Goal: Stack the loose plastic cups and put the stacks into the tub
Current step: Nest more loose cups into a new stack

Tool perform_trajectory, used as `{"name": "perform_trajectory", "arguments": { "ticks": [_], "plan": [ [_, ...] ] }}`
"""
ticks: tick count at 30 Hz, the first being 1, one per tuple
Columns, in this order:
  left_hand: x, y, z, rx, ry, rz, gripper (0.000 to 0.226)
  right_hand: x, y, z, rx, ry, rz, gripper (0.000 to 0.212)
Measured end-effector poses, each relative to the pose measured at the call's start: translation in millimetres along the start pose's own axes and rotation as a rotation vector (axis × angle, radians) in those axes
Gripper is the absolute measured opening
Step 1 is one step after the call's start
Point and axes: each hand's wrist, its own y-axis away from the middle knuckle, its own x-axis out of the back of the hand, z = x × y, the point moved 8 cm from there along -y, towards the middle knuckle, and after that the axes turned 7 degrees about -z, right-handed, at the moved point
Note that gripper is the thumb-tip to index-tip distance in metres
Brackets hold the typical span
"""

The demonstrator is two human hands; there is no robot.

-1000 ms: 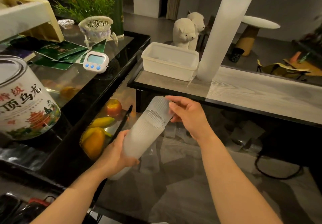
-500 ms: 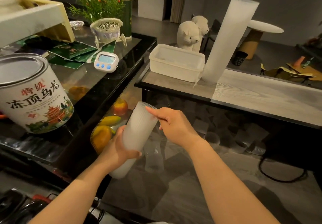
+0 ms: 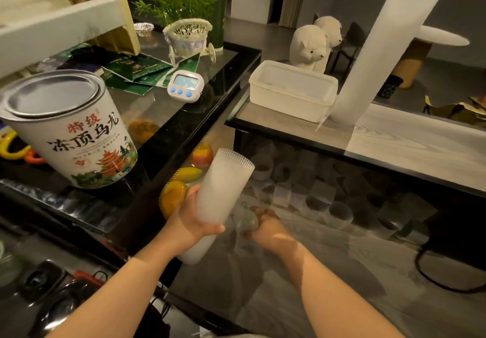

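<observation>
right hand (image 3: 265, 228) dropped off the stack (image 3: 221, 200), now gripping what looks like a loose cup (image 3: 246, 220), left hand (image 3: 193, 223) still clutching stack, tub (image 3: 292, 90) behind, tea tin (image 3: 71, 129) left

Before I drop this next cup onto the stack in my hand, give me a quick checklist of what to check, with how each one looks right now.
1. Left hand grips the stack firmly: ok.
2. Stack's open mouth is free and tilted up: ok.
3. Right hand holds a loose cup: ok, though blurred.
4. Cup's base facing the stack mouth: cannot tell.
5. Tub open, with room: ok.
6. Tall stack beside the tub is leaning: not ok.
</observation>
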Motion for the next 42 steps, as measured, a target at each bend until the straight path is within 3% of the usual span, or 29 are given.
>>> {"name": "perform_trajectory", "arguments": {
  "ticks": [3, 9, 13, 16, 18, 21, 25, 30, 33, 37, 42],
  "plan": [
    [3, 4, -3, 0.005, -0.021, 0.005, 0.106, -41, -11, 10, -0.055, 0.268, -0.156, 0.098],
    [-1, 6, -5, 0.024, -0.037, -0.057, 0.108, -45, -9, 12, -0.121, 0.362, -0.225, 0.075],
    [-1, 6, -5, 0.029, -0.043, -0.069, 0.108, -33, -5, 18, -0.031, 0.391, -0.117, 0.063],
    [-3, 4, -8, 0.036, -0.027, -0.086, 0.107, -25, 1, 33, -0.004, 0.312, 0.056, 0.026],
    [-6, 4, -7, 0.032, -0.022, -0.099, 0.106, -8, 8, 42, -0.034, 0.288, 0.194, 0.015],
    [-9, 2, -8, 0.036, -0.041, -0.122, 0.104, 21, 24, 56, -0.102, 0.098, 0.361, 0.020],
    [-14, 0, -3, 0.026, -0.089, -0.143, 0.104, 67, 44, 67, 0.038, -0.441, 0.587, 0.024],
    [-20, -3, 4, 0.016, -0.130, -0.175, 0.101, 139, 70, 39, 0.114, -0.918, 0.659, 0.020],
    [-22, -4, 10, 0.004, -0.132, -0.183, 0.100, 164, 80, 6, 0.219, -1.048, 0.578, 0.027],
    [-23, -7, 14, -0.027, -0.141, -0.199, 0.103, 168, 72, -29, 0.273, -0.948, 0.330, 0.029],
    [-20, -9, 13, -0.016, -0.149, -0.205, 0.105, 172, 62, -36, 0.272, -0.897, 0.271, 0.031]
  ]
}}
